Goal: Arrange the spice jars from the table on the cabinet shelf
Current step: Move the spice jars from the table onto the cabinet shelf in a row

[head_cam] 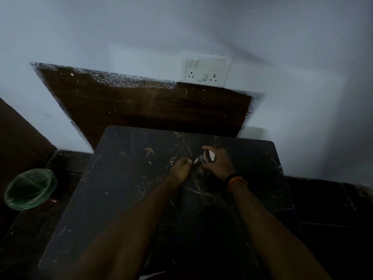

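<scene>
Spice jar (204,158) tilted over the dark marble table (125,188).
Your right hand (219,164) wraps it, left hand (181,168) curls near its end — blurred; a loose grip risks dropping it.

Dim, bluish light; dark foreground, soft motion blur, wide-angle edge bending.

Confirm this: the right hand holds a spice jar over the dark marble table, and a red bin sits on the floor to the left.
Wrong in one respect: the bin is lined green, not red, as the head view shows. The right hand does hold the spice jar over the dark marble table.
</scene>
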`<state>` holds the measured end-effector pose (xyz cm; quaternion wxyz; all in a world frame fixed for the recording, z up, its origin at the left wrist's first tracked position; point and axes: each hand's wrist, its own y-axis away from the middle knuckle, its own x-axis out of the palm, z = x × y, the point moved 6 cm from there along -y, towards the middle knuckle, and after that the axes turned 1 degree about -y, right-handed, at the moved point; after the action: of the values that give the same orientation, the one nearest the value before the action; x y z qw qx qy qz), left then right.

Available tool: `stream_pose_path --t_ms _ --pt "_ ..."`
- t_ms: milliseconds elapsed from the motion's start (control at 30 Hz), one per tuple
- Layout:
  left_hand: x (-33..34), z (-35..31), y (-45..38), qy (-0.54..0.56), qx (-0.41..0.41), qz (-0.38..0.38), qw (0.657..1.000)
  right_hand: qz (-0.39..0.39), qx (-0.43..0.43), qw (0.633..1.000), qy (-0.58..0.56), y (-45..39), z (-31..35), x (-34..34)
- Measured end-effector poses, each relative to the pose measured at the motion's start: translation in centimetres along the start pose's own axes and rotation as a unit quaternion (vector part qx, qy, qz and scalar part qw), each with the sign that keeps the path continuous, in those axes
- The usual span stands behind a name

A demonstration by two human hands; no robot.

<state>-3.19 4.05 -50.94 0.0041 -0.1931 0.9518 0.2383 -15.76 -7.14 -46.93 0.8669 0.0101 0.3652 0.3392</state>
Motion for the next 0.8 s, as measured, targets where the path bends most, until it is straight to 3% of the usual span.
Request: stream_pose_path --t_ms 133,300,533,667,800 --pt "0.0 0.6 0.7 0.195 -0.067 0.02 0.978 0.043 -0.06 0.987 -0.142 2.2 1.9 -2.4" --pt "2.3 -1.0 3.4 0.423 -0.098 0.188 0.881 0.077 -0.112 0.936 -0.325 5.1 2.8 -4.8" --pt "3.8 -7.8 5.9 0.496 0.012 0.225 0.839 -0.003 -0.144 0.867 -0.476 5.4 5.0 -8.2" --pt "4.5 -11.5 6.7 0.458 0.104 0.183 0.864 -0.073 -0.138 0.84 -0.52 5.4 7.3 -10.1" --pt "5.1 -13.5 7.8 0.427 0.17 0.183 0.869 -0.089 -0.15 0.836 -0.52 6.2 9.0 -10.8"
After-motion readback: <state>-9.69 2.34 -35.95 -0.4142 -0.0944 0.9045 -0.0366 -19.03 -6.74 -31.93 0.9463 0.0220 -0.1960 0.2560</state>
